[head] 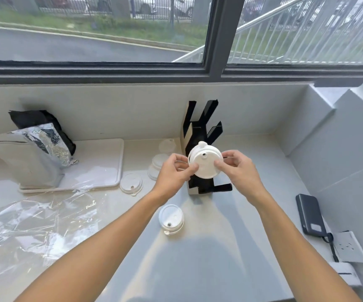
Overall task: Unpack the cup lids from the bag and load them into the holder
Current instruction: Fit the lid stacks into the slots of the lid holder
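Left hand (174, 171) and right hand (239, 168) pinch white lid stack (204, 163) by opposite rims, aligning it over black holder (202, 131) for loading.

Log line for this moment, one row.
step: loading | left hand and right hand: holding lid stack over black holder | loose lids on counter

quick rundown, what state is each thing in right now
held lid stack: pinched between both hands over the holder
left hand: grips the stack's left edge
right hand: grips its right edge
black holder: upright, contents hidden by the stack
loose lids: lying on the counter
clear bag: opened, crumpled flat
foil pouch: standing on the tray
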